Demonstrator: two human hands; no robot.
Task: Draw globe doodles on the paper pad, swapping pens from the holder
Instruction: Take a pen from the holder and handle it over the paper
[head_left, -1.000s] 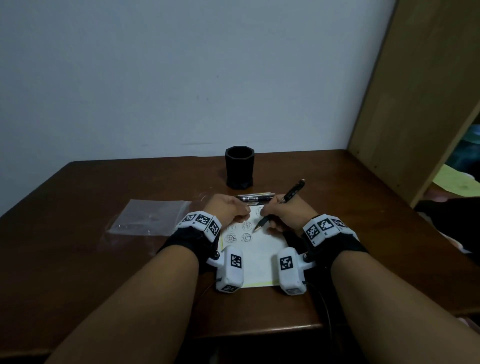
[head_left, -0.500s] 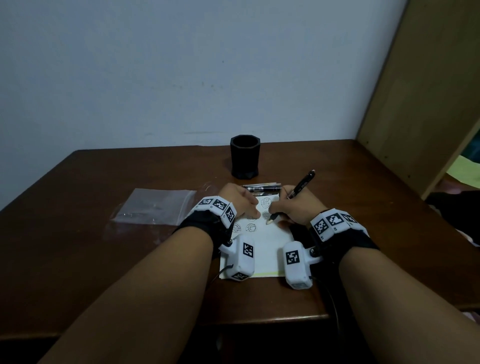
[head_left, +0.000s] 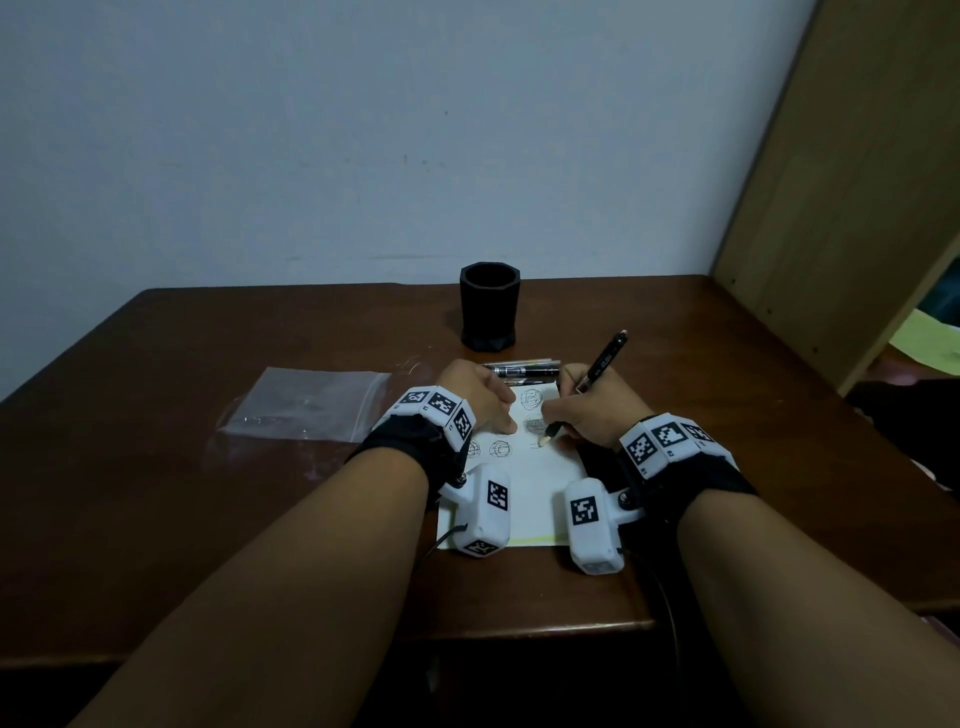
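Note:
A white paper pad (head_left: 540, 480) lies on the brown table (head_left: 218, 499) in front of me, with several small globe doodles drawn on its upper part. My right hand (head_left: 597, 410) grips a black pen (head_left: 597, 370) whose tip touches the paper beside the doodles. My left hand (head_left: 480, 397) rests on the pad's upper left part with fingers loosely curled, pressing the sheet. Two or three more pens (head_left: 522, 369) lie flat on the table just beyond the pad. The black pen holder (head_left: 489, 304) stands upright behind them, with no pens showing above its rim.
A clear plastic bag (head_left: 306, 405) lies flat on the table to the left of the pad. A tall wooden panel (head_left: 852, 182) rises at the table's right side. A wall stands behind the table. Both wrists carry black straps with white marker blocks.
The view has tilted down a little, so everything sits lower in the frame. My right hand has shifted the pen tip slightly down the pad; my left hand stays on the paper.

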